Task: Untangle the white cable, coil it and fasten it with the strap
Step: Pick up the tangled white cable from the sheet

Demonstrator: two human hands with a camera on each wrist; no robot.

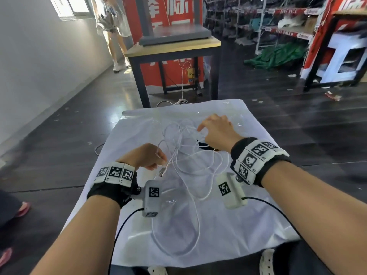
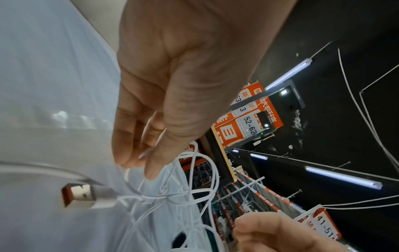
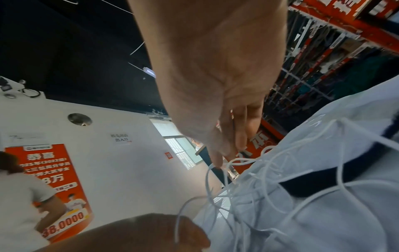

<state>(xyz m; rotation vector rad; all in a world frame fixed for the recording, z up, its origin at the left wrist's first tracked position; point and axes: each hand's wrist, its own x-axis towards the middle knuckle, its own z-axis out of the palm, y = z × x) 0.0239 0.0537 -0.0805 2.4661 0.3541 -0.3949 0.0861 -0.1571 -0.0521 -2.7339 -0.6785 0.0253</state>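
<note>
Your left hand (image 1: 148,155) pinches a strand of the white cable (image 1: 190,159) close to its USB plug (image 1: 162,172), which hangs just below your fingertips. Your right hand (image 1: 217,130) pinches another strand further out, lifting it off the tangle. Loose loops of cable lie spread across the white cloth (image 1: 228,231). A dark strap (image 3: 319,180) lies on the cloth beneath some loops.
</note>
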